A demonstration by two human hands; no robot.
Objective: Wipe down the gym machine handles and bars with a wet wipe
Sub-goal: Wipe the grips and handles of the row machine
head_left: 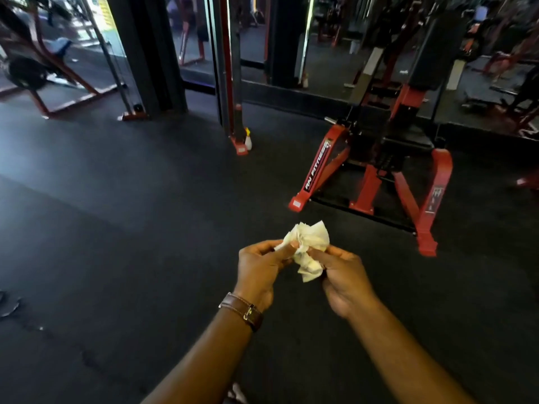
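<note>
A: The place is a dim gym with a dark rubber floor (pixel 131 228) running back to a wall of mirrors (pixel 329 45) that throw back more racks and frames.

B: What is the landmark?

A: The red and black gym machine (pixel 376 170) standing on the floor. Its splayed red feet carry white lettering along one leg, and a black padded upright rises from the middle of it.

B: Where is the wipe?

A: The wet wipe (pixel 306 249) is a crumpled, off-white wad held in the air, nearer the camera than the machine's front foot and apart from it. It touches no bar or handle.

B: Who holds it?

A: Both hands. The left hand (pixel 259 272) has its fingers curled in, pinching the wad's near edge between thumb and fingertips. The right hand (pixel 344 281) has its fingers bent round the other side and pinches it too. The two hands nearly meet around it.

B: Anything on the arms?

A: A brown leather watch strap (pixel 242 312) with a metal buckle sits on the left wrist. Both forearms are bare.

B: And beyond the machine?

A: Farther from the camera than the machine and off to its side, a tall black post with a red base (pixel 237 123) has a small pale bottle with a yellow top (pixel 248 139) leaning at its foot. Much farther that way stands another red frame (pixel 58 91), blurred.
</note>
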